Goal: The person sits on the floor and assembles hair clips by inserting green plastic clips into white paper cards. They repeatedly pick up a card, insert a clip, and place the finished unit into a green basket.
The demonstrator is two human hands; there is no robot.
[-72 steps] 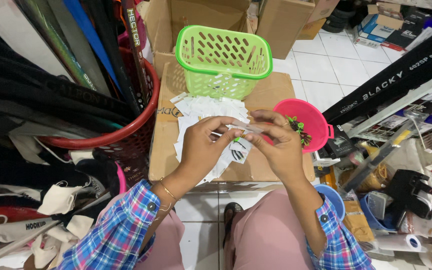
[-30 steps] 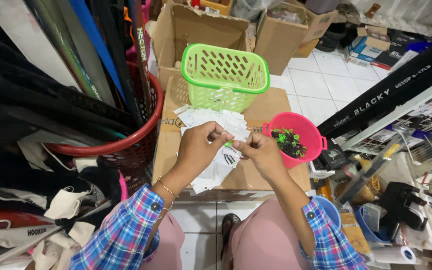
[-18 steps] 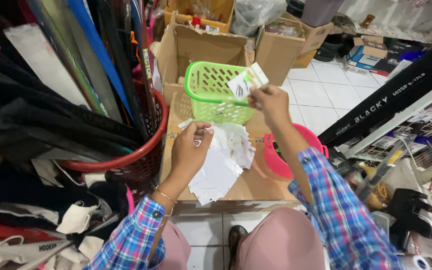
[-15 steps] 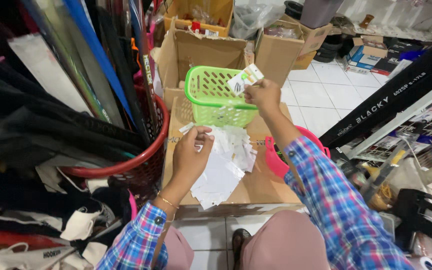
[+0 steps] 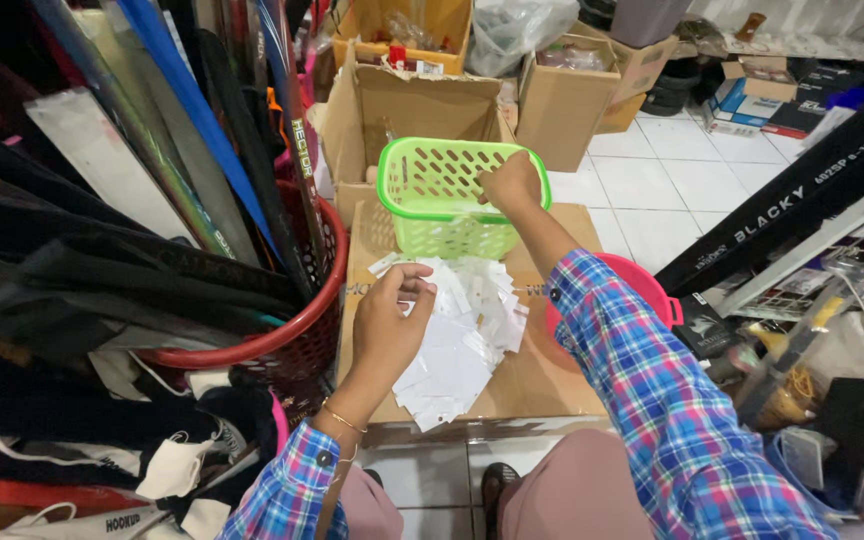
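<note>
My right hand reaches down inside a bright green plastic basket. Its fingers are curled and turned away from me, so whatever lies in them is hidden. The basket stands at the far end of a flat cardboard sheet. A pile of small white paper tags is spread over the sheet in front of the basket. My left hand rests at the pile's left edge, with thumb and fingertips pinched on one tag. Both sleeves are blue and red plaid.
A pink bowl sits right of the sheet, mostly behind my right arm. A red mesh bin of long rods stands at the left, above bags on the floor. Open cardboard boxes lie behind the basket. Cluttered goods fill the right side.
My right hand carried a small white packet from the tag pile up and forward, then lowered into the green basket. My left hand stayed on the tags. The view has tilted further forward.
</note>
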